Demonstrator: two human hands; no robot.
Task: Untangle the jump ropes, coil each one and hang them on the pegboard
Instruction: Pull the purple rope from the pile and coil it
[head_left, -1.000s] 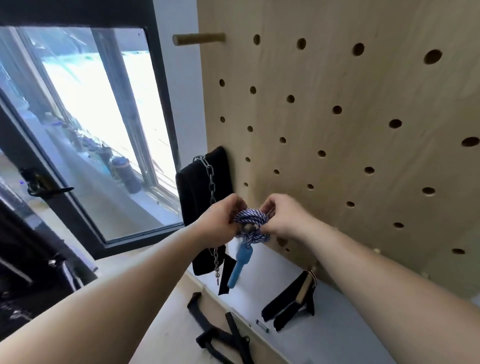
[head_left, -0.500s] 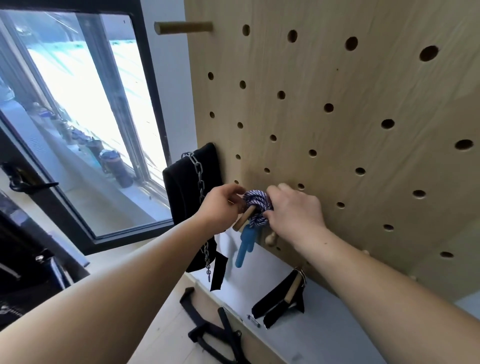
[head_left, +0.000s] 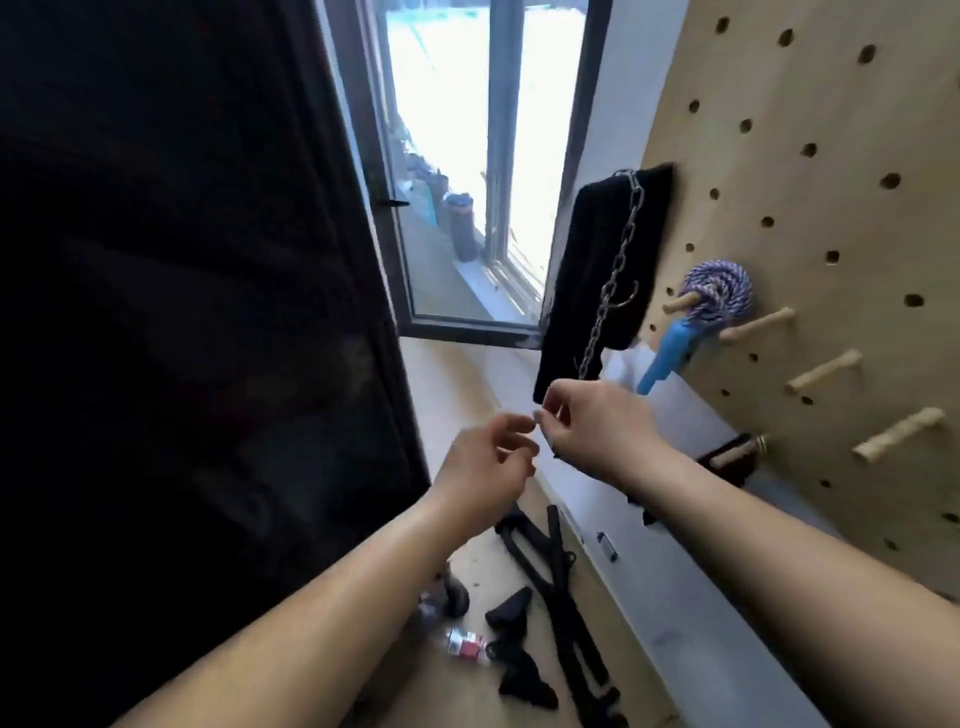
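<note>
One jump rope (head_left: 719, 293) is done, as far as I can judge: coiled tight in purple and white, it hangs on a wooden peg (head_left: 679, 303) of the pegboard (head_left: 831, 208), its blue handle (head_left: 666, 358) dangling below the coil. My left hand (head_left: 485, 462) and right hand (head_left: 592, 423) are both off it, low in front of me and apart from the board, fingertips nearly meeting, fingers loosely curled with nothing in them that I can make out. Bare pegs (head_left: 823, 375) step down to the right of the coil, so there is room for more. The task speaks of several ropes, but I see no other here; the black straps (head_left: 553, 566) on the floor don't look like ropes to me, though I can't be sure. I reckon fetching and coiling the rest is what's left
</note>
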